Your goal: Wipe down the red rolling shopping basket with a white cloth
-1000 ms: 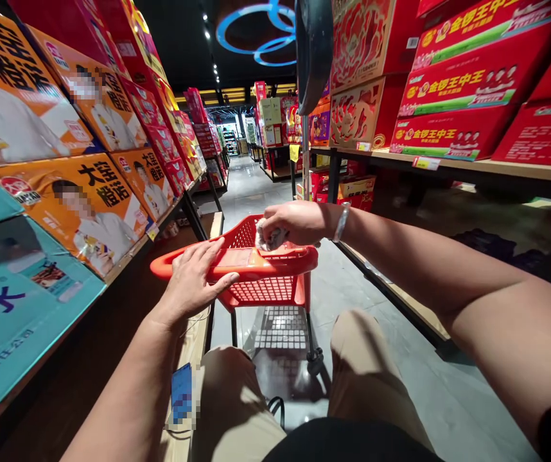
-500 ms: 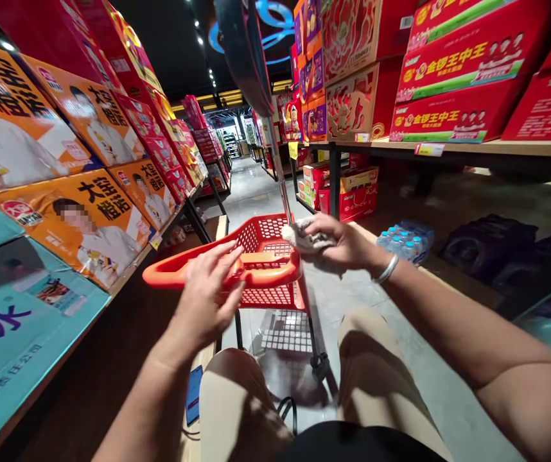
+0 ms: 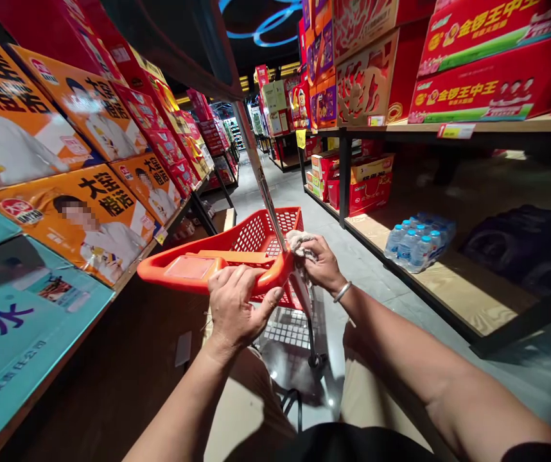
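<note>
A red plastic shopping cart (image 3: 268,234) with a perforated basket stands in front of my knees. My left hand (image 3: 239,305) is closed over the right part of its orange-red handle (image 3: 198,250), thumb along the near side. In my right hand (image 3: 323,264) is a bunched whitish cloth (image 3: 300,244), pressed near the right end of the handle beside a metal pole (image 3: 257,170). The pole slants up from the cart to a dark panel (image 3: 183,38) that is cut off at the top. My right palm and some of its fingers are hidden.
Orange cartons (image 3: 68,221) and a teal carton (image 3: 29,321) line the left shelf. Red cartons (image 3: 482,96) sit on the right shelf above a pack of water bottles (image 3: 415,240). A grey tiled aisle (image 3: 251,192) runs ahead between the shelves.
My left hand has come down from above the handle and closed on it. My right hand with the cloth has lowered slightly. The pole and dark panel now lean further left and look nearer.
</note>
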{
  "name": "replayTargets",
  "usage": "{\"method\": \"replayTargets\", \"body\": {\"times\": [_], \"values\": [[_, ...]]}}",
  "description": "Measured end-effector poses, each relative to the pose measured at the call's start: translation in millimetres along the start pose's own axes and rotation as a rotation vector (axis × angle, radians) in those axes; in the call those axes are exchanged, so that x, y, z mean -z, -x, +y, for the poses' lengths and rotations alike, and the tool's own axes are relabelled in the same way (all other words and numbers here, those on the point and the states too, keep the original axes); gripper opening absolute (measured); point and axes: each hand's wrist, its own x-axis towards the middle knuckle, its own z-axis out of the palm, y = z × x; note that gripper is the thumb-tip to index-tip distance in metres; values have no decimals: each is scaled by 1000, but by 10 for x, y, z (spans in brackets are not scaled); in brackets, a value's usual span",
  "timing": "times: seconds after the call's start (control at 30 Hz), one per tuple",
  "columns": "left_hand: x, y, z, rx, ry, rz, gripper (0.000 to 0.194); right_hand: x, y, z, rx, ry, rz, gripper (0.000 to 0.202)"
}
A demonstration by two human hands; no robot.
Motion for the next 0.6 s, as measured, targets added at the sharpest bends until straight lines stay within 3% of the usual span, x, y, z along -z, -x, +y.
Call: {"method": "replayTargets", "body": {"times": [0.07, 0.13, 0.27, 0.4, 0.6], "values": [[17, 13, -44, -3, 4, 6, 42, -10, -92, 158, -140, 57, 1, 17], [25, 15, -93, 12, 12, 4, 46, -28, -215, 180, -184, 39, 3, 30], [29, -8, -238, 35, 65, -4, 52, -61, -477, -45, -134, -122, -181, 57], [12, -31, -453, 42, 153, -2, 51, -59, -569, -311, -82, -190, -438, 48], [-46, -66, -831, 109, 215, 0, 40, -129, -515, -481, -4, -207, -477, 64]]}}
